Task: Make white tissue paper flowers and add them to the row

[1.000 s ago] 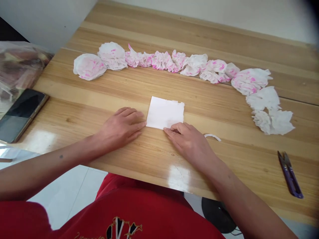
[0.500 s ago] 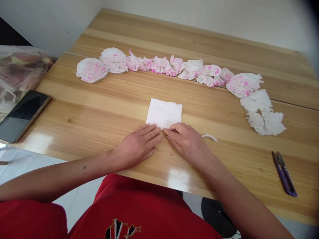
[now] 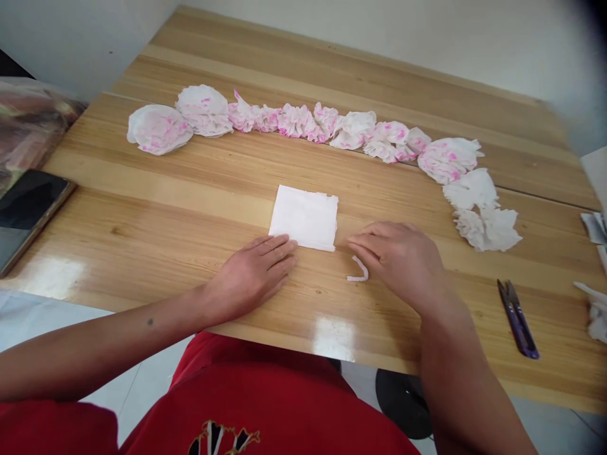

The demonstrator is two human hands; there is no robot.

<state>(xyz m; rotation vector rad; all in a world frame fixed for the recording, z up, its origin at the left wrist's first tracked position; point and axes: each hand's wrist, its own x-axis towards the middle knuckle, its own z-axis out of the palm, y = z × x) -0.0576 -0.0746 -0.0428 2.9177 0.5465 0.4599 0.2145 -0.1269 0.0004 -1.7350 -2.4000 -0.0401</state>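
Observation:
A folded white tissue square (image 3: 305,217) lies on the wooden table (image 3: 142,208). My left hand (image 3: 251,272) lies flat with fingers stretched out, its fingertips on the square's near left corner. My right hand (image 3: 403,259) hovers just right of the square, fingers loosely curved and holding nothing that I can see. A small curled white strip (image 3: 359,270) lies on the table beside its fingers.
A curved row of several white and pink paper flowers (image 3: 303,120) runs across the table's far side to plain white ones (image 3: 484,212) at right. Purple thread snips (image 3: 518,318) lie at right, a phone (image 3: 23,212) at left, paper scraps (image 3: 595,265) at the right edge.
My right hand slid off the tissue's near edge to the right. The white strip now lies in front of it. My left hand came onto the near corner and stays there.

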